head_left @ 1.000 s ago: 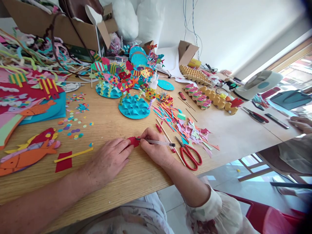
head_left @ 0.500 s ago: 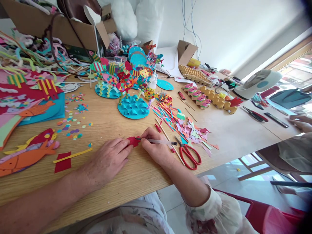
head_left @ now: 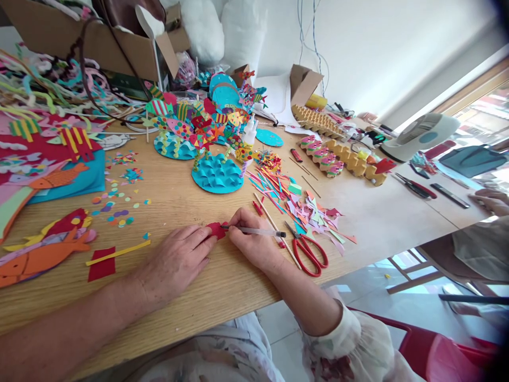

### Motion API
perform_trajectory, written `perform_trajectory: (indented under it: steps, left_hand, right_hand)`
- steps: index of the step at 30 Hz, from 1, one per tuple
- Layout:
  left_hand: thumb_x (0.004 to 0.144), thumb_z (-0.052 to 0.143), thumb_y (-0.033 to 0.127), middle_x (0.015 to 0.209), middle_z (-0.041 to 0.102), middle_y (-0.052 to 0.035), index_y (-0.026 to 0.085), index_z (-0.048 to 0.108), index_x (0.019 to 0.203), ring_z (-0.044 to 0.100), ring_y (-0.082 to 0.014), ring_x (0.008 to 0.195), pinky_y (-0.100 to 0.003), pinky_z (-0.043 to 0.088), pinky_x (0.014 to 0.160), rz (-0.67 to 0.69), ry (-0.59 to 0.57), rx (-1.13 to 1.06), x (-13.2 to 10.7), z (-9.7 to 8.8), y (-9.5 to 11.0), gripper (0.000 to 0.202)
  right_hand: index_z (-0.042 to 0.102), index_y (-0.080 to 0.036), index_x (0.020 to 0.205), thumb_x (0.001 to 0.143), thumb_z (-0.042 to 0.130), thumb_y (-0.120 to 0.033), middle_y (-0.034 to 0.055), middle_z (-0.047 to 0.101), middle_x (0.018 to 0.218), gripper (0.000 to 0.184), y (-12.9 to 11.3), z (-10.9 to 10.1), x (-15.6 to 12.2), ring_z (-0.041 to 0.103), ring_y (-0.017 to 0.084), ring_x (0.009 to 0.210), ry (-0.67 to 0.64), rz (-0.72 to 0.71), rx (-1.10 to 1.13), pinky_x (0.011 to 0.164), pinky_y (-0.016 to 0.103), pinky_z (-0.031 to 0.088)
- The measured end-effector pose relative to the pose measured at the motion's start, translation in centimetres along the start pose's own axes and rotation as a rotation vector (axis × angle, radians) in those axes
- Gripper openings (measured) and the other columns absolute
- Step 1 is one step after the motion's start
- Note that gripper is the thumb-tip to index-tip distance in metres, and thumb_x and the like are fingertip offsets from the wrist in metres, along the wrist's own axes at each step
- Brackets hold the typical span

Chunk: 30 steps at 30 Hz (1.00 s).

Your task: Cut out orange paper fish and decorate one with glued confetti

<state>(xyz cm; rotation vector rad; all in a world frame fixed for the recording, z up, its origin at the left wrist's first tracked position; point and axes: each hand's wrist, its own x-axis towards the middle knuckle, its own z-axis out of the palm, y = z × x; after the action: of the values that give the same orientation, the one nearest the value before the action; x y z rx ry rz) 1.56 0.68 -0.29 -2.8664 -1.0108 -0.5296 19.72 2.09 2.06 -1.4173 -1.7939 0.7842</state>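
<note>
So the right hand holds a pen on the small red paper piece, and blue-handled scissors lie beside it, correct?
No: the head view shows the scissors have red handles, not blue. The right hand does hold the pen on the small red paper piece.

Bright daylight from the right; overexposed window glare, edges warped and blurred.

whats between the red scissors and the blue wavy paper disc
Head view: coloured paper strips and scraps plus a thin wooden stick lie between the scissors and the disc.
</note>
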Motion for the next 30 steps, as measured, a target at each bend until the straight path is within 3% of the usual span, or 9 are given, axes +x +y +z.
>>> perform_trajectory:
  steps: [5, 11, 30]
  left_hand:
    - [0.083, 0.048, 0.014, 0.107, 0.063, -0.0106, 0.012, 0.06, 0.109, 0.055, -0.0248, 0.099, -0.04, 0.048, 0.087, 0.023, -0.011, 0.04, 0.02, -0.15, 0.0, 0.029]
    - [0.082, 0.05, 0.014, 0.106, 0.063, -0.0111, 0.011, 0.06, 0.11, 0.055, -0.0254, 0.098, -0.041, 0.049, 0.086, 0.015, -0.029, 0.029, 0.06, -0.23, 0.0, 0.029]
    - [0.082, 0.05, 0.013, 0.108, 0.062, -0.0108, 0.013, 0.059, 0.111, 0.054, -0.0249, 0.1, -0.04, 0.047, 0.088, -0.003, -0.007, -0.014, -0.06, 0.01, -0.04, 0.03]
  right_hand:
    - [0.045, -0.021, 0.059, 0.065, 0.046, -0.012, -0.0056, 0.047, 0.054, 0.01, 0.04, -0.18, -0.08, 0.042, 0.009, 0.049, -0.015, -0.007, 0.001, 0.046, 0.02, 0.032]
    - [0.045, -0.021, 0.062, 0.065, 0.044, -0.014, -0.0055, 0.046, 0.054, 0.007, 0.26, 0.02, -0.05, 0.042, 0.01, 0.048, 0.016, 0.044, 0.154, 0.043, 0.02, 0.031]
    - [0.046, -0.021, 0.063, 0.066, 0.044, -0.012, -0.0059, 0.047, 0.054, 0.009, 0.52, 0.25, -0.01, 0.042, 0.009, 0.047, 0.013, 0.05, 0.119, 0.044, 0.02, 0.032]
